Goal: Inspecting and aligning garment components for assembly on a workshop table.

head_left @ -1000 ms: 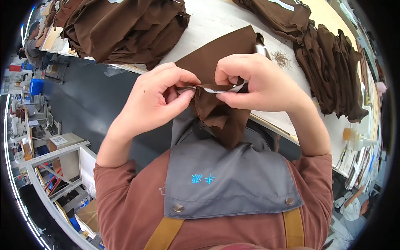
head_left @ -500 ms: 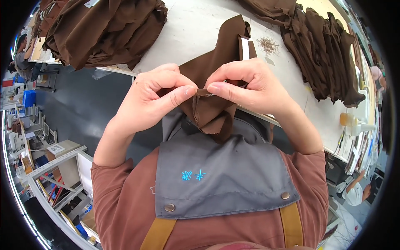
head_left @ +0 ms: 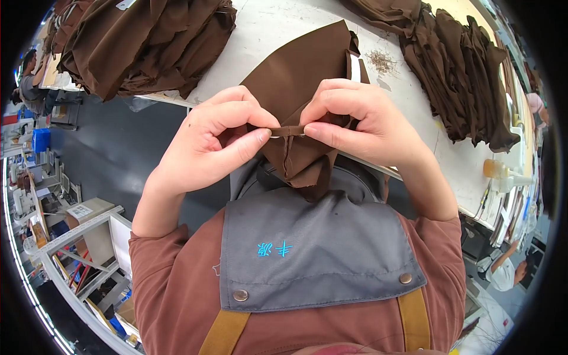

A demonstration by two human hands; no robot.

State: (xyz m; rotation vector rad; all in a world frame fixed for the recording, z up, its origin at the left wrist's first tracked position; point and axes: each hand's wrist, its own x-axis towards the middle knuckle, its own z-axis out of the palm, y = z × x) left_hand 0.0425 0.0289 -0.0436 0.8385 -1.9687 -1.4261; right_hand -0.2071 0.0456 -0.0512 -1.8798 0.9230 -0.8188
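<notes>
A brown fabric piece (head_left: pixel 302 71) spreads over the near edge of the white table (head_left: pixel 272 29) and hangs down in front of my apron. My left hand (head_left: pixel 222 139) pinches its folded edge between thumb and forefinger. On the other side of a short stretch of that edge, my right hand (head_left: pixel 358 121) pinches it the same way. Between the fingertips the fold runs level, with a seam dropping from its middle. Small white bits show at both pinches. A white strip (head_left: pixel 355 68) lies along the cloth beyond my right hand.
A big heap of brown fabric (head_left: pixel 148 47) rises at the table's far left. More brown pieces (head_left: pixel 458 77) lie in a row at the right. Thread scraps (head_left: pixel 381 62) are scattered between. A small bottle (head_left: pixel 497 170) stands at the right edge. Another person (head_left: pixel 32 83) is far left.
My fingertips have drawn farther apart, so more of the folded edge shows between them. Beyond my hands, the cloth has spread wider and flatter.
</notes>
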